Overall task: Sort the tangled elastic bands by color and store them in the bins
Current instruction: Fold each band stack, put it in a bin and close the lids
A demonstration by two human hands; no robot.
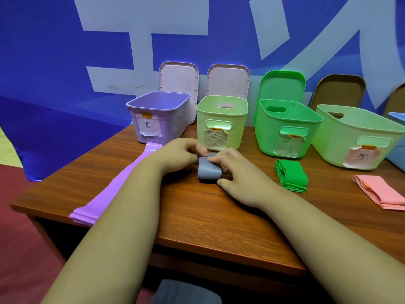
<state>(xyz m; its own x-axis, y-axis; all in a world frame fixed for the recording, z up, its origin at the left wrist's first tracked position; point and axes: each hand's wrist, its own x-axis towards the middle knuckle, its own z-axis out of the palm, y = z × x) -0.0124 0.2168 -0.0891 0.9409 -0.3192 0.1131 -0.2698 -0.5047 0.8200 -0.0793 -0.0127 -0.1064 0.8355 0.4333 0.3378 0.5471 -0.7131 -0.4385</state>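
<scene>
Two forearms extended, left hand (179, 153) and right hand (238, 172) fingers (215, 159) pinching the grey band (209, 172).

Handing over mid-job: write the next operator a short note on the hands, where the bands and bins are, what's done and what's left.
Hands: the left hand and right hand both grip the grey band, rolled up at mid-table.
Bands: the purple band lies flat at the left. The folded green band is in front of the green bin. The folded pink band is at the right.
Bins: the purple bin, pale green bin, green bin and large pale green bin are open.
Done: colours separated.
Left: no band shows in any bin, so all still need storing.
</scene>
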